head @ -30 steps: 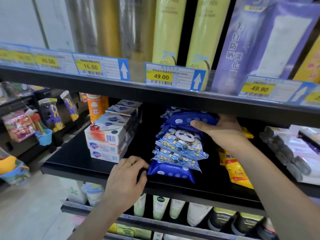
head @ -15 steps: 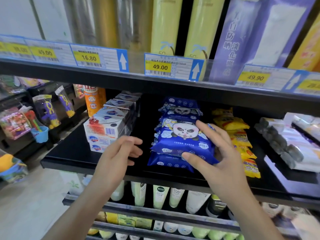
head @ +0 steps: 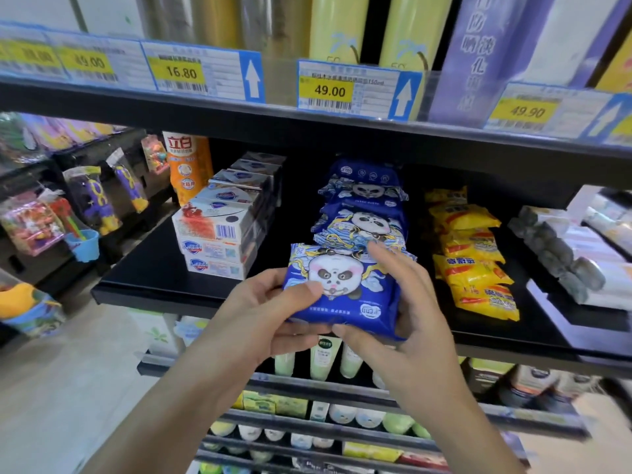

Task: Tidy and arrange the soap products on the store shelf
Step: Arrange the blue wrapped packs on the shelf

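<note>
A blue soap packet with a panda face [head: 345, 289] is held in front of the black shelf [head: 154, 282], lifted off the row. My left hand [head: 270, 313] grips its left edge, thumb on top. My right hand [head: 407, 313] grips its right side and underside. Behind it, a row of the same blue panda packets [head: 362, 213] runs toward the back of the shelf. A stack of white boxed soaps [head: 219, 234] stands to the left, and yellow soap packets [head: 475, 254] lie in a row to the right.
An orange bottle [head: 186, 165] stands behind the white boxes. Grey and white wrapped packs [head: 561, 254] lie at the far right. Price tags [head: 345, 90] line the upper shelf edge. Tubes and bottles [head: 321, 360] fill the lower shelves. Hanging toys [head: 92, 200] are at the left.
Both hands have closed around the front panda packet and lifted it off the row toward me. The left hand moved right from the shelf edge onto the packet.
</note>
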Demonstrator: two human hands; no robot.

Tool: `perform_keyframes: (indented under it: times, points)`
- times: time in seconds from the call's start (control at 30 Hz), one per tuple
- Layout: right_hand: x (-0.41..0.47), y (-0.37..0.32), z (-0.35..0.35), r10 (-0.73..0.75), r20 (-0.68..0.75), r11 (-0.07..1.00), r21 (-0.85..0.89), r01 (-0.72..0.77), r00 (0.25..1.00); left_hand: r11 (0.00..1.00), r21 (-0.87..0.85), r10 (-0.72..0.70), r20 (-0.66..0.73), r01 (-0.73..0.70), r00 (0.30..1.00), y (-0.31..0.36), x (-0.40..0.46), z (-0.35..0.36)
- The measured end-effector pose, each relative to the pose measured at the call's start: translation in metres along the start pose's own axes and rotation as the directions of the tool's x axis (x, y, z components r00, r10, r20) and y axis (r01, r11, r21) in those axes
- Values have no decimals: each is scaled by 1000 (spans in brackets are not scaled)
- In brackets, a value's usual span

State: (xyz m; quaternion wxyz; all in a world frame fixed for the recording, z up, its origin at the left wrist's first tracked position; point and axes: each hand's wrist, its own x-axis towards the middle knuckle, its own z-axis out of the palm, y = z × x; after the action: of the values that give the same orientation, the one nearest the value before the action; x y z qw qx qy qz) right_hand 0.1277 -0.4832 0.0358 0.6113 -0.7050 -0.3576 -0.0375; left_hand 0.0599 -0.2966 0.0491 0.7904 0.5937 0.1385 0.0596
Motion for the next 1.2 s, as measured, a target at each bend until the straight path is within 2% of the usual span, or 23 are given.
perform_keyframes:
  times: [0.13, 0.3, 0.4, 0.47, 0.5, 0.57, 0.63, 0.73, 0.83, 1.1, 1.2]
  points:
    - [-13, -4, -4, 95, 65, 993, 57, -99, 993, 996, -13, 85, -71, -86, 994, -8, -4, -13]
    - [-23, -18, -16, 316, -36, 944, 107, -311, 948, 987, 48, 153, -31, -151, 988, -14, -10, -24]
    - [-8, -31, -7, 491, 59, 826, 284, -486, 869, 973, 99, 207, 9, -207, 978, -18, -13, -28]
    - [-2, -35, -2, 493, 260, 756, 345, -556, 830, 965, 111, 236, 31, -238, 971, -20, -14, -30]
    - [1, -38, -1, 497, 317, 739, 335, -585, 808, 961, 117, 246, 40, -249, 968, -20, -14, -32]
    - [14, -32, 3, 592, 364, 631, 344, -695, 719, 957, 127, 257, 53, -261, 965, -21, -14, -34]
    - [24, -29, 8, 697, 351, 505, 378, -776, 625, 956, 124, 261, 62, -266, 964, -23, -14, -37]
    - [11, -21, 10, 628, 387, 536, 413, -736, 675, 961, 101, 252, 69, -259, 965, -24, -15, -37]
    - [12, -20, 18, 639, 376, 529, 417, -739, 670, 962, 96, 251, 55, -255, 966, -24, -15, -38]
    - [15, -17, 35, 658, 196, 577, 488, -655, 727, 965, 102, 239, 35, -241, 970, -22, -16, -40]
    - [13, -15, 35, 588, 134, 639, 527, -560, 797, 972, 148, 174, 64, -182, 983, -20, -16, -48]
